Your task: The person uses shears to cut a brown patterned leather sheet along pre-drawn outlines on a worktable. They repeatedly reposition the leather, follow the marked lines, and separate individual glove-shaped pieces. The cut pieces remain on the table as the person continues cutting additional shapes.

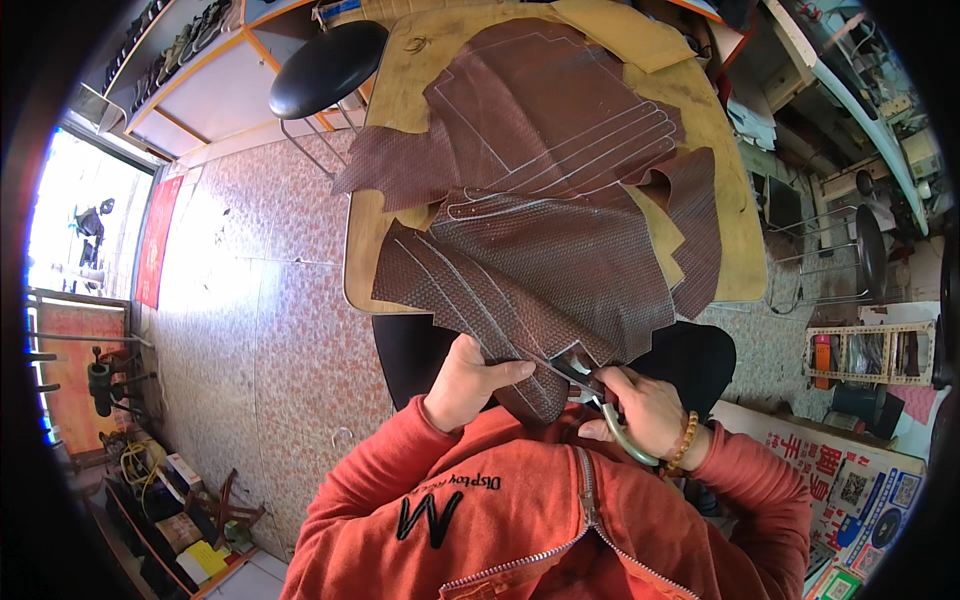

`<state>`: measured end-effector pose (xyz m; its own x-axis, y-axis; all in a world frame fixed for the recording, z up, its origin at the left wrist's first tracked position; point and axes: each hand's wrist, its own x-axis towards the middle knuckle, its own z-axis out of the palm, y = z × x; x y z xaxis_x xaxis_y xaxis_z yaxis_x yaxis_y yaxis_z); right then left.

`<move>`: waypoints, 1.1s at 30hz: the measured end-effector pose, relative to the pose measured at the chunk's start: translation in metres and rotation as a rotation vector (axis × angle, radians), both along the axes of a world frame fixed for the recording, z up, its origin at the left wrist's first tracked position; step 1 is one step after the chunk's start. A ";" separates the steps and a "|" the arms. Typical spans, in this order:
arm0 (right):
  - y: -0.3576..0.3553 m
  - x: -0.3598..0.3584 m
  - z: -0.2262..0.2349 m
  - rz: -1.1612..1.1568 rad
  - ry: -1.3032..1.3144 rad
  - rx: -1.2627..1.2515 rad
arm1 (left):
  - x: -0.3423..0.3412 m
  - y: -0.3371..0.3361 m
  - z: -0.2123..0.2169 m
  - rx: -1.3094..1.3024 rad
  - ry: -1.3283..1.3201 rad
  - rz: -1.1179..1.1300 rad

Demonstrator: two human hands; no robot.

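A large sheet of brown textured leather lies over the table, its near part hanging past the front edge toward my lap. Pale outlines of long strips and panels are drawn on it. My left hand pinches the near edge of the sheet between thumb and fingers. My right hand is closed round the handles of a pair of scissors. Their blades point up and left into the leather, beside a notched gap in its edge. The blade tips are partly hidden by the sheet.
The yellowish table has a yellow sheet at its far side. A black round stool stands at the far left, another stool at the right. A plastic crate and a printed board are low at the right.
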<state>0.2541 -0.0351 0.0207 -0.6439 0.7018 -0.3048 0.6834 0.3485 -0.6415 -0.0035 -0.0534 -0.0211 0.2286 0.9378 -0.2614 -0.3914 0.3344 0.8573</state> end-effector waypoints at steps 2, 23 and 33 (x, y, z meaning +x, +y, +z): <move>-0.001 -0.002 -0.001 0.001 -0.056 0.117 | 0.000 0.000 0.001 -0.007 -0.047 0.042; 0.001 -0.006 0.004 0.062 -0.113 0.317 | -0.001 0.000 -0.003 0.026 -0.040 0.067; 0.010 -0.006 0.010 0.106 -0.133 0.230 | -0.031 0.013 0.012 0.041 0.192 -0.034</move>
<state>0.2480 -0.0252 0.0311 -0.6822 0.6932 -0.2325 0.7085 0.5483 -0.4442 -0.0341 -0.0405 -0.0095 0.2097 0.9412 -0.2648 -0.2085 0.3076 0.9284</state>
